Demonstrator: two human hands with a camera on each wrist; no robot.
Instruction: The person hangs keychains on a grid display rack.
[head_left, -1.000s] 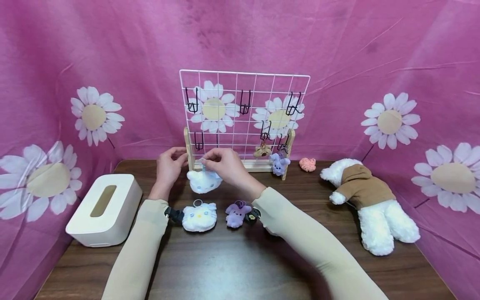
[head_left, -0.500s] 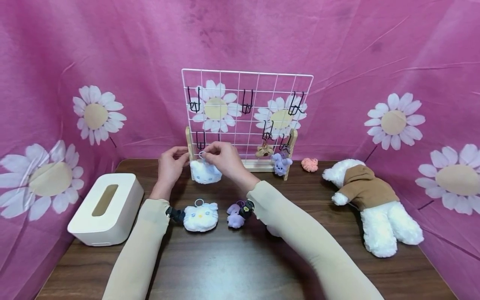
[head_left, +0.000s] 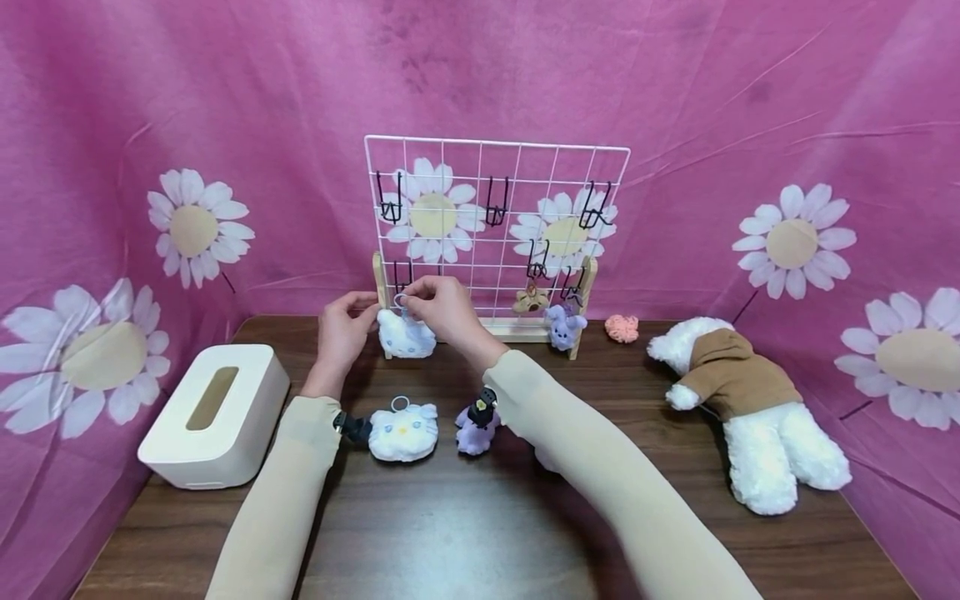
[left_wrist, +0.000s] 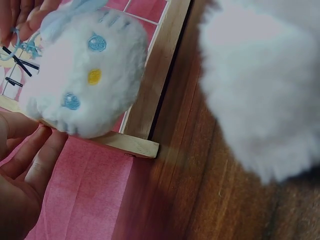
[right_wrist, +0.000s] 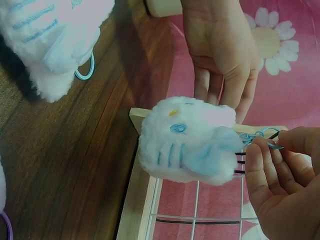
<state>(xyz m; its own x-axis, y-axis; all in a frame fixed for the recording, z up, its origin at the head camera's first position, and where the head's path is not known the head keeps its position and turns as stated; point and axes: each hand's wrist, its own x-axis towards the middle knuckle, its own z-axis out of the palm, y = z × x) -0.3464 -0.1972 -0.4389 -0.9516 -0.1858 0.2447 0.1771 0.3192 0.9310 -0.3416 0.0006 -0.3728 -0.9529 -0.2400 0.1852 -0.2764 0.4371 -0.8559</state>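
Note:
My right hand [head_left: 450, 312] pinches the light-blue ring [right_wrist: 272, 145] of a white cat-face plush keychain [head_left: 407, 336]. The plush has blue eyes, a yellow nose and a pale-blue bow, and hangs at the rack's lower left. Right at the ring, in the right wrist view, is the tip of a black hook [right_wrist: 273, 135]. My left hand [head_left: 341, 333] grips the left wooden post [head_left: 380, 279] of the white wire-grid rack [head_left: 498, 142] between thumb and fingers. From the right wrist view, part of that grip is hidden behind the plush.
A second cat plush [head_left: 402, 435] and a purple plush [head_left: 477, 435], partly covered by my wrist camera, lie in front. A brown charm [head_left: 530, 301] and purple plush [head_left: 564, 327] hang on the rack. A tissue box [head_left: 213, 417] stands left; a coral item [head_left: 622, 328] and stuffed animal [head_left: 750, 392] lie right.
My right hand has raised the cat plush keychain from low before the rack and brought its ring up to the lower left hook. The left hand stays on the post.

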